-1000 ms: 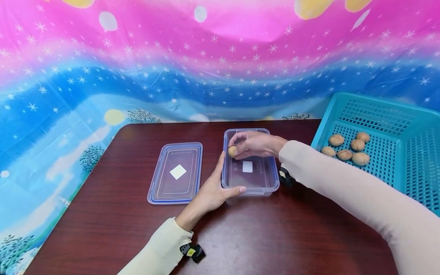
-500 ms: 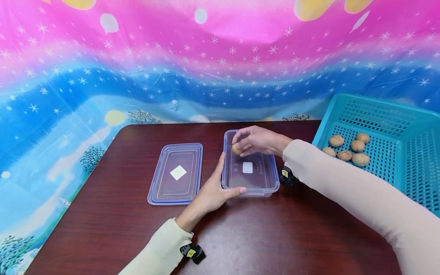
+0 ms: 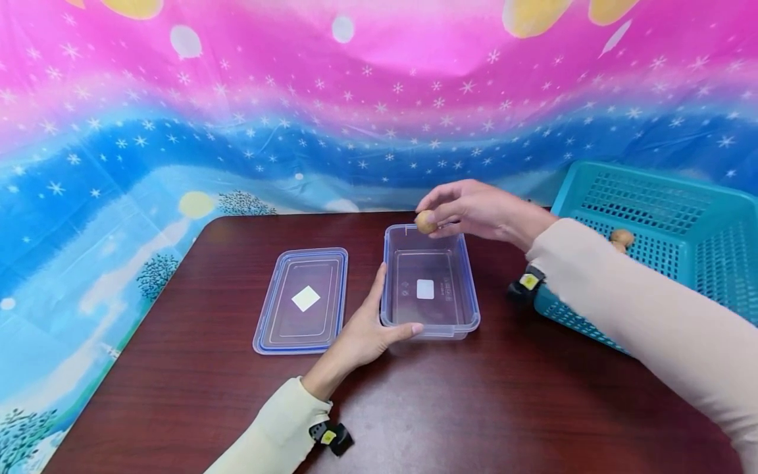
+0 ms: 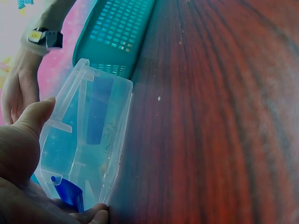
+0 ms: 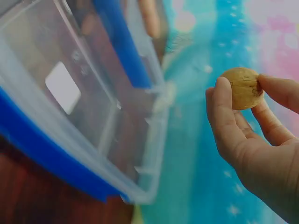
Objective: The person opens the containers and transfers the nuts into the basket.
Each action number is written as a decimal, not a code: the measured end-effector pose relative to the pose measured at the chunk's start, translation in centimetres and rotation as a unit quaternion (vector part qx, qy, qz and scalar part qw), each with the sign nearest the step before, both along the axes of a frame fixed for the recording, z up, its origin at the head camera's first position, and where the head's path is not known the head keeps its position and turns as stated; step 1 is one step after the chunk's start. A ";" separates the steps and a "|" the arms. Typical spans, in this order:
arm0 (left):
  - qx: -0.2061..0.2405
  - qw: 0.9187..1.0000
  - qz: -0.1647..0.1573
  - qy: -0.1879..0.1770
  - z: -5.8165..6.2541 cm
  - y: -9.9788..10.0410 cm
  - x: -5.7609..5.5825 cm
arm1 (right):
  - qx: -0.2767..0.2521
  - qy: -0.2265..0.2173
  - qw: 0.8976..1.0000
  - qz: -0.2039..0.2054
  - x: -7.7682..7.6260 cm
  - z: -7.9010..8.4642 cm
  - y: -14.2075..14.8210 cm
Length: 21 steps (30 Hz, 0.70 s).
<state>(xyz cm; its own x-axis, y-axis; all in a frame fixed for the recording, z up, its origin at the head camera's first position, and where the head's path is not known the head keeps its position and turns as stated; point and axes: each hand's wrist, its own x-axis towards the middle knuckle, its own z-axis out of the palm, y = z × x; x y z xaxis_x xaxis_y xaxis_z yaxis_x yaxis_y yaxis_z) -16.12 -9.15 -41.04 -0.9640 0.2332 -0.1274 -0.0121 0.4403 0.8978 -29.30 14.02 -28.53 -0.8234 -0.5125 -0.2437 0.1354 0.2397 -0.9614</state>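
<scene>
In the head view my right hand (image 3: 474,210) pinches a walnut (image 3: 425,222) between thumb and fingertips, up at the far rim of a clear plastic food container (image 3: 429,309). The right wrist view shows that walnut (image 5: 242,88), round and tan with a dark mark, held apart from the container wall (image 5: 140,186). My left hand (image 3: 367,332) grips the container's near left corner, its thumb on the front rim and its fingers along the left side. Seen from the left wrist, the thumb (image 4: 37,114) lies by the rim and fingertips reach low near a blue clip (image 4: 70,192).
A clear lid (image 3: 322,329) with a blue seal and white sticker lies left of the container. At the right stands a teal basket (image 3: 681,276) with walnuts (image 3: 622,238), partly hidden behind my right sleeve. A patterned cloth (image 3: 355,131) hangs behind the table (image 3: 503,408).
My right hand has lifted the walnut from inside the container up and to the right, to the far rim. My left hand stays at the container's corner.
</scene>
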 end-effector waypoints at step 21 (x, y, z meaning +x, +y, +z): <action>-0.005 1.000 0.000 0.003 0.0 0.1 0.2 | 0.051 0.060 0.996 0.047 -0.2 0.1 22.1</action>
